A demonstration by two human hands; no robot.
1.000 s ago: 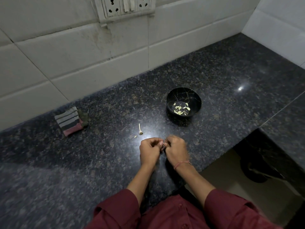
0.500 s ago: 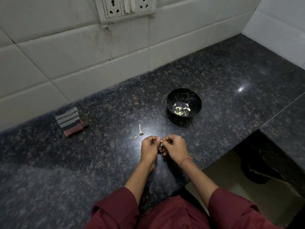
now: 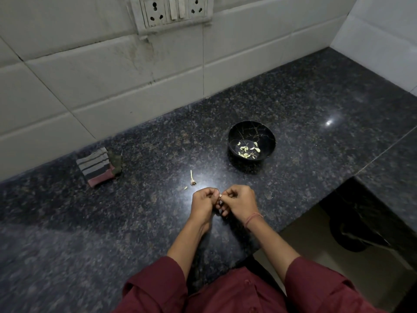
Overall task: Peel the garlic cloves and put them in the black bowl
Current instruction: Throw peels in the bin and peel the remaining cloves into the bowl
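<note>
A small pale garlic clove (image 3: 220,195) is pinched between my left hand (image 3: 203,205) and my right hand (image 3: 239,203), which meet just above the dark granite counter (image 3: 135,222). Fingers of both hands curl round it, hiding most of the clove. The black bowl (image 3: 268,134) stands beyond my hands, up and to the right, with several peeled cloves (image 3: 247,150) at its bottom. A garlic stem with its root end (image 3: 192,178) and a small scrap of skin (image 3: 185,188) lie on the counter just left of my hands.
A folded striped cloth (image 3: 97,166) lies at the left by the tiled wall. A socket and switch panel (image 3: 173,10) is mounted on the wall above. The counter edge drops to the floor at the lower right, with a dark object (image 3: 356,236) below.
My hands have shifted slightly away from me and a white bit of the clove now shows between the fingertips. The bowl and scraps have not moved.
</note>
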